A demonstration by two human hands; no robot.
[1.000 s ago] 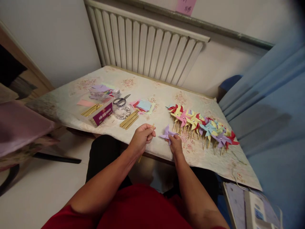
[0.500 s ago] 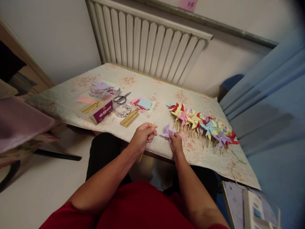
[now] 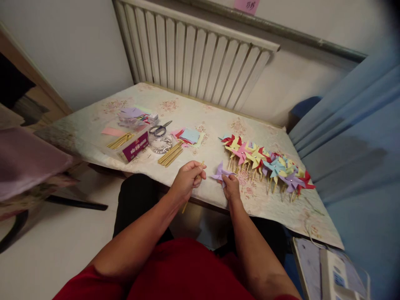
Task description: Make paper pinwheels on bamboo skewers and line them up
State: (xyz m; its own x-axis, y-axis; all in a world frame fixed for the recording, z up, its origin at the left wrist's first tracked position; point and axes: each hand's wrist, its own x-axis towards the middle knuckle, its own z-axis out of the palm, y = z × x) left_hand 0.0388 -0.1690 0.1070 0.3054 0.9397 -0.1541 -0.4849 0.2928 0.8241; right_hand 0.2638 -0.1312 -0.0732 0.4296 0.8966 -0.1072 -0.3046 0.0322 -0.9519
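Note:
My left hand (image 3: 189, 180) is closed round a thin wooden stick (image 3: 185, 207); its tip shows above the fingers and its lower end hangs below the wrist, over the table's front edge. A lilac paper pinwheel (image 3: 221, 171) is pinched in my right hand (image 3: 231, 186), a short way to the right of the stick and apart from it. Right of that hand lies a crowded row of paper pinwheels on sticks (image 3: 256, 156) in red, yellow, pink, blue and lilac. A bundle of loose sticks (image 3: 170, 154) lies on the table beyond my left hand.
On the left are a purple-and-white box (image 3: 137, 146) holding sticks, a clear round dish of small metal pieces (image 3: 162, 145), scissors (image 3: 160, 129) and stacked coloured paper (image 3: 190, 136). A radiator (image 3: 200, 54) stands behind the table. A blue curtain (image 3: 359, 146) hangs at the right.

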